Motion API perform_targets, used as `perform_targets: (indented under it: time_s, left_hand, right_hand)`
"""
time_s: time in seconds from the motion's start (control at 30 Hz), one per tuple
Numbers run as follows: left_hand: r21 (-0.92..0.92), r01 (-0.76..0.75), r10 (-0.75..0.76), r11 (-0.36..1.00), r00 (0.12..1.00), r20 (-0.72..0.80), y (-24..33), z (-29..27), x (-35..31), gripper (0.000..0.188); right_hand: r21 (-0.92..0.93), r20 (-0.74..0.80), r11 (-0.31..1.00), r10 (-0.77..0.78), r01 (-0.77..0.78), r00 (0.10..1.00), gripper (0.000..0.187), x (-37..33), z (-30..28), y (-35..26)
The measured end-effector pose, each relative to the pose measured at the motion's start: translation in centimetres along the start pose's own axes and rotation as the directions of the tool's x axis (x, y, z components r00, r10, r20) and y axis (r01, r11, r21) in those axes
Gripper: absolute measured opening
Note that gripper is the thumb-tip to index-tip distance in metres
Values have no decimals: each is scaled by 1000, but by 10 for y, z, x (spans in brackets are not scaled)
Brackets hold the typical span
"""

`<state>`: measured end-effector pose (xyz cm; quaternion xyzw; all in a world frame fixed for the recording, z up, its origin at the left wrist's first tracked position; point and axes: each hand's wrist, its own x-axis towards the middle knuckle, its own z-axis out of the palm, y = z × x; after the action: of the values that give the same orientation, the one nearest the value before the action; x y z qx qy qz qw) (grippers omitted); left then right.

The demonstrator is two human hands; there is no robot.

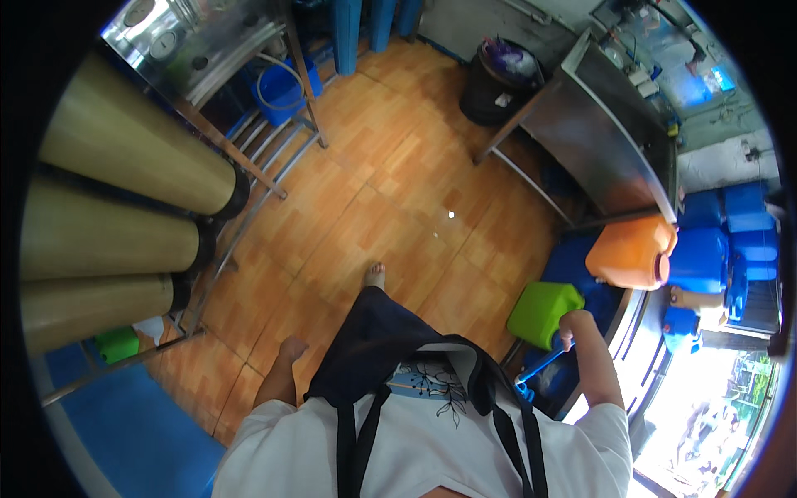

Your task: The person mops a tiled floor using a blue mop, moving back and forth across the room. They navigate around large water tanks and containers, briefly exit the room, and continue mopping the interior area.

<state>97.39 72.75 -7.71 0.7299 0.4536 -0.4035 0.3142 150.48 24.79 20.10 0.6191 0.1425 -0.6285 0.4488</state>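
My right hand [573, 325] is closed around the upper end of a thin blue rod [544, 363], which slants down to the left into the dark blue basin area. A green jerrycan [545, 314] stands right beside that hand. At the rod's lower end is a blue fitting [523, 388] that I cannot make out clearly. My left hand [292, 347] hangs low at my side over the tiled floor. Its fingers are too small and foreshortened to read, and no object shows in it.
An orange jerrycan [628, 253] and several blue ones [699, 259] stand at the right. Beyond them is a steel table [585, 137], with a black bin [498, 87] behind. Tall beige cylinders [108, 241] line the left, near a metal rack [278, 153] and blue mat [137, 423].
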Motion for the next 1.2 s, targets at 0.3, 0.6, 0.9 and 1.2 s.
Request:
perform_targets:
  time_s: [0.3, 0.6, 0.9, 1.2]
  left_hand:
    - [-291, -270, 160, 918, 922, -352, 123, -185, 85, 30]
    - [-265, -374, 224, 889, 859, -460, 195, -304, 114, 30]
    - [332, -147, 158, 932, 987, -7, 106, -227, 95, 42]
    - [-643, 334, -361, 689, 928, 95, 225, -195, 68, 34]
  right_hand:
    - [533, -479, 823, 102, 197, 872, 26, -109, -129, 45]
    - [817, -576, -30, 10, 576, 817, 14, 53, -293, -126]
    - [739, -604, -229, 190, 633, 774, 27, 108, -524, -233]
    - [508, -845, 39, 216, 860, 489, 30, 179, -847, -206]
